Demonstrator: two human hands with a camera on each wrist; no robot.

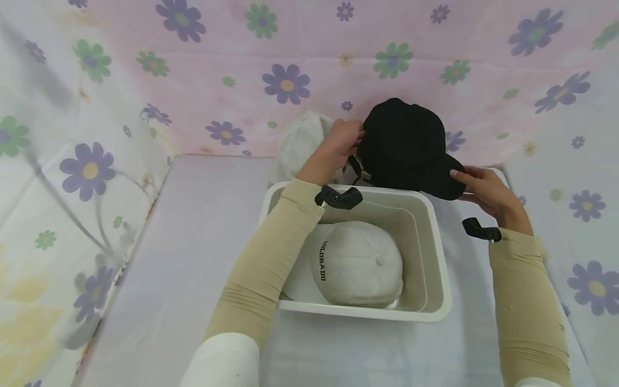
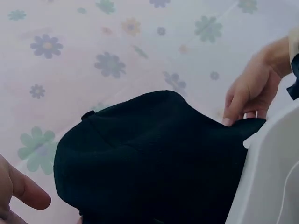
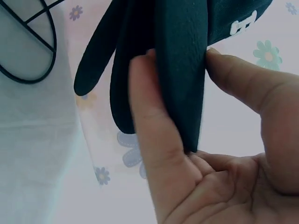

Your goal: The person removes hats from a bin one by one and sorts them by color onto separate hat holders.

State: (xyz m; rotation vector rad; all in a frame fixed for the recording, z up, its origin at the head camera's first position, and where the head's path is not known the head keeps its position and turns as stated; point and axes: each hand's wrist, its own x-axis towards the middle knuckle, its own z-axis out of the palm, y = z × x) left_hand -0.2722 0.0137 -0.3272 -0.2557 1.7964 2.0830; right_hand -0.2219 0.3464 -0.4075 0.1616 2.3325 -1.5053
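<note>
A black baseball cap point(image 1: 403, 142) is held up behind the tub's far rim. My right hand point(image 1: 486, 191) pinches its brim point(image 3: 182, 74), thumb on one face and fingers on the other. White embroidery point(image 3: 244, 23) shows on the cap in the right wrist view. At the crown's left edge is my left hand point(image 1: 340, 140), fingertips right against the cap. In the left wrist view the left thumb point(image 2: 30, 191) stands apart from the crown point(image 2: 117, 154), and most of its fingers are hidden. Two more dark brim-shaped pieces point(image 3: 122, 93) hang beside the pinched brim in the right wrist view.
A white tub point(image 1: 437, 258) in front of me holds a pale cap point(image 1: 362, 263) lettered COLORADO. Another pale cap point(image 1: 297, 145) stands by the back wall, partly behind my left arm. A black wire frame point(image 3: 53, 37) shows in the right wrist view. Flowered cloth walls point(image 1: 309, 59) enclose the table point(image 1: 208, 215).
</note>
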